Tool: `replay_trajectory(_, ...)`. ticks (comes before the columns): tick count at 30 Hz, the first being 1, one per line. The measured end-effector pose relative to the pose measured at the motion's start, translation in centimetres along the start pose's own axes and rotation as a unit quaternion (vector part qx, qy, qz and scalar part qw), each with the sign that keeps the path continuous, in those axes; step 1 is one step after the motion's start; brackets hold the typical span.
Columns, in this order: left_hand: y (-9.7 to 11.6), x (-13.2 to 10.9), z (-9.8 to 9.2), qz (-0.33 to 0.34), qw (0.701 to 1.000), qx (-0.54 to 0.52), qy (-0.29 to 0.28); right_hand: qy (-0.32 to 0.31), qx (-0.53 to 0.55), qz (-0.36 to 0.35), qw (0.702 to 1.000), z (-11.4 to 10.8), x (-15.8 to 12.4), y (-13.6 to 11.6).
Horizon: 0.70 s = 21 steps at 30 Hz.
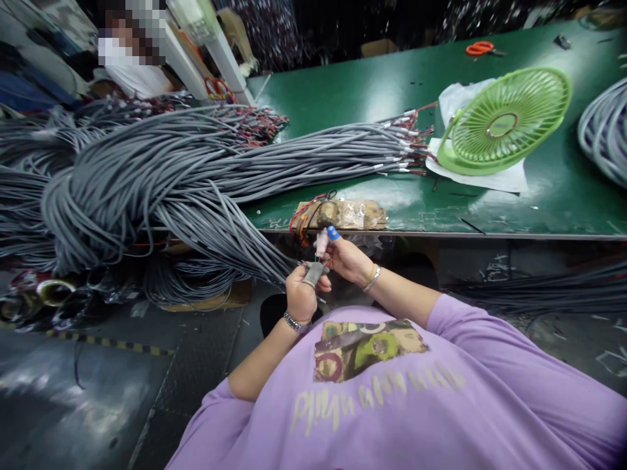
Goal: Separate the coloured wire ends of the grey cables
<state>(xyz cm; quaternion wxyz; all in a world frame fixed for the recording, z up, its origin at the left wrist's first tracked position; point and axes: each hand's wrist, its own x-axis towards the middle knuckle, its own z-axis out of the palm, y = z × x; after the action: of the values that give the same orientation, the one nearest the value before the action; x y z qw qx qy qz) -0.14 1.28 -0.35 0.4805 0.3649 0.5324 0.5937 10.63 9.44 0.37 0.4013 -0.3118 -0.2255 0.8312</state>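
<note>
At the table's front edge, my left hand is closed round the end of a grey cable, a grey wrap covering its thumb. Thin coloured wires, red among them, stick out between my two hands. My right hand has its fingers pressed together at these wires; a blue wrap and a pale pink wrap cover two of its digits. Just beyond the hands, a wooden block with clear tape and a brown lump lies at the edge, with red, black and orange leads at its left end.
Large bundles of grey cables spread over the left of the green table. A green fan stands at the right, near orange-handled scissors and a coiled cable bundle. Another person is at the far left.
</note>
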Motion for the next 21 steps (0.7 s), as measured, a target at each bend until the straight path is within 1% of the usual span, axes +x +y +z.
replay_trajectory(3, 0.5, -0.5, 0.2, 0.004, 1.000, -0.019, -0.001, -0.016, 0.002, 0.042, 0.999, -0.1, -0.1, -0.3)
replay_trajectory(5, 1.0, -0.8, 0.2, -0.006, 0.999, -0.034, -0.015, -0.036, 0.001, 0.054, 0.998, 0.0, -0.3, -0.5)
replay_trajectory(8, 1.6, -0.8, 0.2, -0.041, 0.996, -0.060, -0.055, -0.051, -0.014, 0.027, 0.998, 0.0, -0.6, -0.5)
replay_trajectory(11, 1.9, -0.4, 0.1, -0.082, 0.987, -0.098, -0.094, -0.035, -0.041, -0.020, 0.998, -0.3, -0.9, -0.3)
replay_trajectory(13, 1.9, 0.0, 0.2, -0.105, 0.981, -0.123, -0.106, -0.022, -0.045, -0.022, 0.998, -0.5, -1.0, -0.3)
replay_trajectory(15, 1.8, 0.3, 0.4, -0.117, 0.978, -0.138, -0.105, -0.020, -0.037, -0.011, 0.999, -0.7, -0.9, -0.3)
replay_trajectory(17, 1.6, 0.4, 0.5, -0.117, 0.977, -0.147, -0.100, -0.032, -0.034, -0.007, 0.999, -0.8, -0.7, -0.4)
replay_trajectory(21, 1.4, 0.6, 0.7, -0.106, 0.980, -0.145, -0.091, -0.057, -0.044, -0.037, 0.997, -0.5, -0.4, -0.3)
